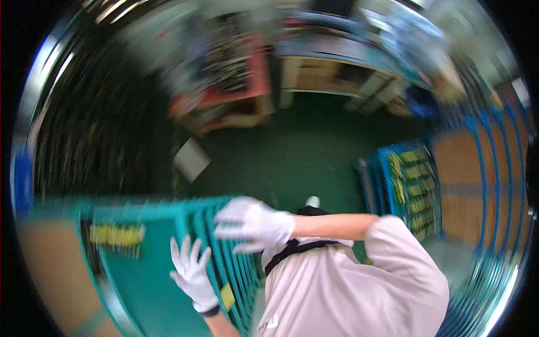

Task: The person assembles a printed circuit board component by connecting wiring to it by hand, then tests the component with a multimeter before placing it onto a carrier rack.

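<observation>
Both my hands wear white gloves. My left hand is open with spread fingers, in front of a flat teal panel at the lower left; whether it touches the panel I cannot tell. My right hand reaches across my body to the left, its fingers stretched out and apart over the upper ends of a row of teal slats or frames. Motion smears its fingertips, and contact with the slats is unclear. Nothing shows in either hand. A small yellow tag sits on the slats beside my left wrist.
A yellow-green strip marks the teal panel. To the right stand blue frames with brown panels and a blue crate of yellow-green pieces. A red workbench and a blue-topped desk stand ahead. A white sheet lies on the green floor.
</observation>
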